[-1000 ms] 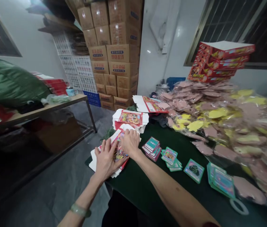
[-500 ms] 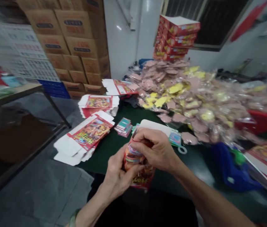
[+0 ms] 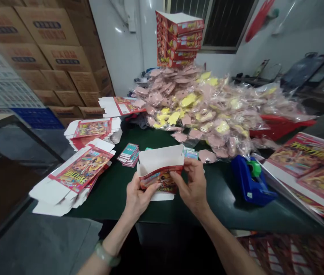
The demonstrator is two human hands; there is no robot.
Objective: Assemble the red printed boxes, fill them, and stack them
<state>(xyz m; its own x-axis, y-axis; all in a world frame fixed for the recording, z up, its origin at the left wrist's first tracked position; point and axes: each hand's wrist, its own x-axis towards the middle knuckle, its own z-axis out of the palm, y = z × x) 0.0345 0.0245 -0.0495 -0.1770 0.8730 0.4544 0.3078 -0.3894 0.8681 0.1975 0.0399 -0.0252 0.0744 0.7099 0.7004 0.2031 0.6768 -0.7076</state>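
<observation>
Between my hands is a red printed carton point(image 3: 162, 177), opened out, with a white flap raised at the top and another white flap showing below. My left hand point(image 3: 139, 194) grips its left side, thumb across the printed front. On the right side, my right hand point(image 3: 193, 183) holds the carton with its thumb on the front and fingers behind. Just behind the carton on the left lies a small stack of teal and pink cards point(image 3: 129, 154). More cards point(image 3: 191, 153) show partly behind it on the right.
Flat cartons point(image 3: 84, 168) lie at the left. A heap of bagged pink and yellow pieces point(image 3: 190, 103) fills the back, with stacked red boxes point(image 3: 179, 40) behind. A blue tape dispenser point(image 3: 250, 183) and printed sheets point(image 3: 308, 160) are at right.
The carton has turned from narrow and upright to wide, its white flaps now showing. My right hand has moved from its top to its right side. The view has shifted right.
</observation>
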